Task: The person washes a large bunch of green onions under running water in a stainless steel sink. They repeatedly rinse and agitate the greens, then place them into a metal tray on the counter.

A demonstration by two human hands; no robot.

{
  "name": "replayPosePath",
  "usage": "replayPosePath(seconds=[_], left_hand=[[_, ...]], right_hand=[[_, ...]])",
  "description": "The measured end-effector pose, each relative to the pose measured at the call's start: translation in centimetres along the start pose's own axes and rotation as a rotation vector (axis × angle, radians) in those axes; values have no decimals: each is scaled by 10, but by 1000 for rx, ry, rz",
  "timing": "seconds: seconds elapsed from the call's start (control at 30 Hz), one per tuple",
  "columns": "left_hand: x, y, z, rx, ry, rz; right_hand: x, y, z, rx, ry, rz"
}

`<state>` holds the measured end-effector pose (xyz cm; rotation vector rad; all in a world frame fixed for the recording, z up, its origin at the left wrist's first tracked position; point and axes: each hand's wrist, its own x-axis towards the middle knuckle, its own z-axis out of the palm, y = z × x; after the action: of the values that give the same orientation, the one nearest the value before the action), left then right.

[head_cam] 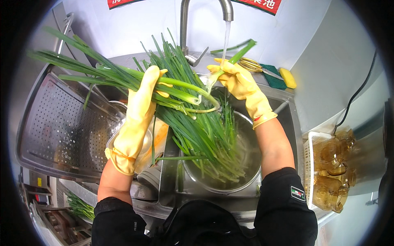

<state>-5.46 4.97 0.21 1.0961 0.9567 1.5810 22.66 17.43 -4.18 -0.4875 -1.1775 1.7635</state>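
My left hand [147, 89], in a yellow rubber glove, grips a bunch of long green scallions [107, 72] over the sink divider. My right hand [235, 77], gloved alike, holds a single scallion stalk [218, 74] by its pale end under water running from the steel faucet [227, 13]. Below, a large heap of thin green stalks [197, 129] leans into a round steel basin [246, 181] of water in the right sink bowl. The stalks' root ends lie in the water, and their tops reach up toward the wall.
A perforated steel tray [70, 129] stands at the left. The left sink bowl holds stacked bowls [150, 178]. Behind my right hand lie scissors [251, 65], a green scouring pad [272, 77] and a yellow sponge [287, 78]. A white basket [311, 169] holds amber glass mugs [329, 156] at the right.
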Motion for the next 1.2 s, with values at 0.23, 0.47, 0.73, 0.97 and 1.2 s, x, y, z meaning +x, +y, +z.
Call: replayPosePath(seconds=[0.23,0.47,0.73,0.97,1.2], left_hand=[[0,8,13,12,21,10],[6,6,19,39,-30,10],[42,-1,54,55,-155,-27],[58,-12,87,17,-166,-112],[53,-6,74,10,-199,-126]], right_hand=[[3,-19,10,54,-21,51],[-1,-22,11,91,-129,75],[-14,-42,64,-224,-201,177],[-24,-23,67,-231,-101,90],[-38,-9,37,-197,25,131]])
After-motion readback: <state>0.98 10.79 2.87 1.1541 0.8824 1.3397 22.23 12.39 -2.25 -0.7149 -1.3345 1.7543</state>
